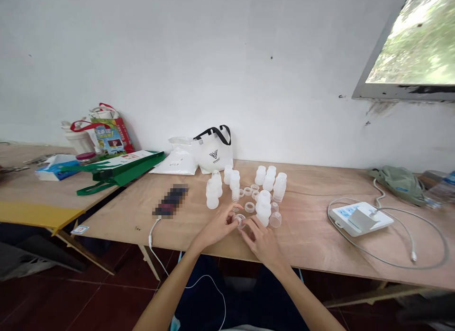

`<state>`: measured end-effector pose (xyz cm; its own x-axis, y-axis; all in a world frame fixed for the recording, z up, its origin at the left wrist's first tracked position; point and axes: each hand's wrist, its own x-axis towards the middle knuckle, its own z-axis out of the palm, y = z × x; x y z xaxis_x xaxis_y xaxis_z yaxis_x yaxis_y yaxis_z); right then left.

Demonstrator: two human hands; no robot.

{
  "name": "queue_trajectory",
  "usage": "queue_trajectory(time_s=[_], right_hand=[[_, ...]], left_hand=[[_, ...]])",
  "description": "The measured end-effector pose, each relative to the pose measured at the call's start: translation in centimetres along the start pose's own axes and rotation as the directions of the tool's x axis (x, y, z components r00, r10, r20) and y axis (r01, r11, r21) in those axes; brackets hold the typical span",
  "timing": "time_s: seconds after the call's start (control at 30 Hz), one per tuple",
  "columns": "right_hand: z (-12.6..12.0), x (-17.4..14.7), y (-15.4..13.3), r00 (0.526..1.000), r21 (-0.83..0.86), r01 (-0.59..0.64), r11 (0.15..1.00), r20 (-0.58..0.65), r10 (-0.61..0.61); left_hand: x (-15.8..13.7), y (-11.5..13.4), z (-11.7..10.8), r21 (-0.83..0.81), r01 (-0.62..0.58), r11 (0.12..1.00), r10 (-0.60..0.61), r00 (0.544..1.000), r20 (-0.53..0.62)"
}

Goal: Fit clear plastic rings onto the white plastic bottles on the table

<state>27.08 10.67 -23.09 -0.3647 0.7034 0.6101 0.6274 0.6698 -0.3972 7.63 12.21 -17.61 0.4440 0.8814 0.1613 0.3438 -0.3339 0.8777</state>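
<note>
Near the table's front edge, a small clear plastic ring (239,217) is held between my two hands. The thumb and fingers of my left hand (221,225) curl round its left side. From the right, my right hand (262,239) has its bent fingertips on the same ring. Just beyond my right fingers stands a frosted white bottle (263,208) with a wavy outline. A clear domed cap (275,219) lies to its right. Several more loose rings (250,207) are scattered behind my hands. Another frosted bottle (212,196) stands at the left, among several like it.
More frosted bottles (279,187) stand at the back right. A phone-like blurred item (171,200) with a white cable lies left. A white tote bag (215,153) and white plastic packet (177,159) rest against the wall. A power strip (360,218) with looped cables is at right.
</note>
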Motion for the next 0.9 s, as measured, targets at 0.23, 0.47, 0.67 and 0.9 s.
queue_trajectory(time_s=[0.23,0.47,0.67,0.9], right_hand=[[0.0,-0.2,0.1,0.999,-0.006,0.051,0.999,-0.001,-0.051],[0.1,-0.3,0.2,0.999,0.157,-0.031,0.987,0.035,0.026],[-0.7,0.4,-0.1,0.965,0.336,-0.244,0.910,0.175,0.194],[-0.8,0.5,0.1,0.951,0.509,-0.308,0.804,0.195,0.241]], left_hand=[[0.1,-0.7,0.4,0.072,0.065,0.995,-0.061,0.997,-0.054],[0.4,-1.0,0.9,0.099,0.080,0.992,-0.078,0.997,-0.026],[0.2,-0.7,1.3,-0.018,0.086,0.996,-0.085,0.995,0.049],[-0.6,0.1,-0.6,-0.118,0.159,0.980,-0.126,0.961,0.245]])
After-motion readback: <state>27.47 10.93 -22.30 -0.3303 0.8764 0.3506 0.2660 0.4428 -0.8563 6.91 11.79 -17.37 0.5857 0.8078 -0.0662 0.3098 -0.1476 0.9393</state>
